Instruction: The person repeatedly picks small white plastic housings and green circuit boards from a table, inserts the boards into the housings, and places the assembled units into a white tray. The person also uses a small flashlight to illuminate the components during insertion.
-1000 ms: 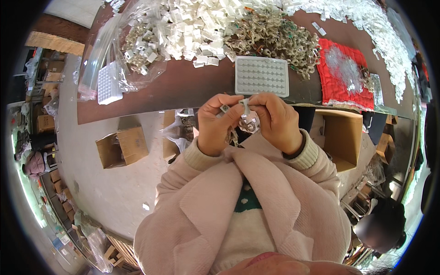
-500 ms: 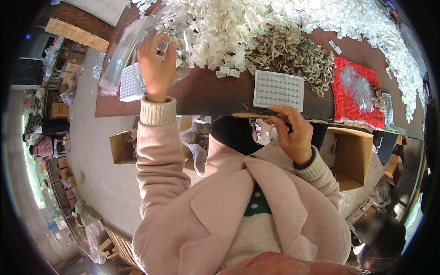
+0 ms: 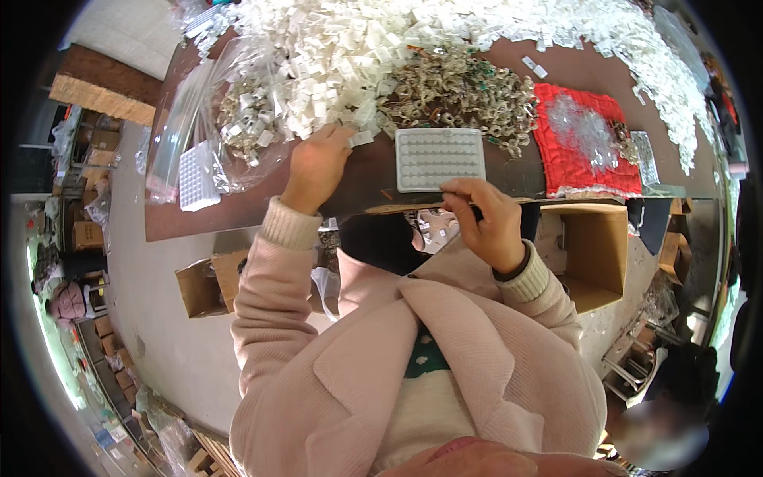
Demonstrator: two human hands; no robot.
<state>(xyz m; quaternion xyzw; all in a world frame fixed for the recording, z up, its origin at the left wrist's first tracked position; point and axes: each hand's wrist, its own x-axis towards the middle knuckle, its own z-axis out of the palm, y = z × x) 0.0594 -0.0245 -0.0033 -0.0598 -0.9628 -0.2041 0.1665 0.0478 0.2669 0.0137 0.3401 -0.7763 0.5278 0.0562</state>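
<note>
My left hand [image 3: 316,165] reaches to the near edge of a large heap of small white plastic pieces [image 3: 326,67]. Its fingers are drawn together against the pieces; whatever is between the tips is hidden. By the near right corner of a white tray [image 3: 439,159] with rows of small cups, my right hand [image 3: 486,226] is curled, thumb close to forefinger. I cannot make out what it pinches. Behind the tray lies a tangled pile of small metallic-looking parts [image 3: 453,87]. A clear plastic bag [image 3: 274,159] with small mixed parts under or in it lies left of my left hand.
A second, pale tray [image 3: 199,179] lies at the table's left end. On the right, a red quilted cloth [image 3: 568,171] carries clear plastic bits [image 3: 584,131], beside another clear tray [image 3: 645,155]. Under the table's front edge stand open cardboard boxes [image 3: 596,258].
My left hand has moved right and nearer, from over the clear bag to the white heap's edge. My right hand stays by the tray's near corner. The whole view has shifted slightly.
</note>
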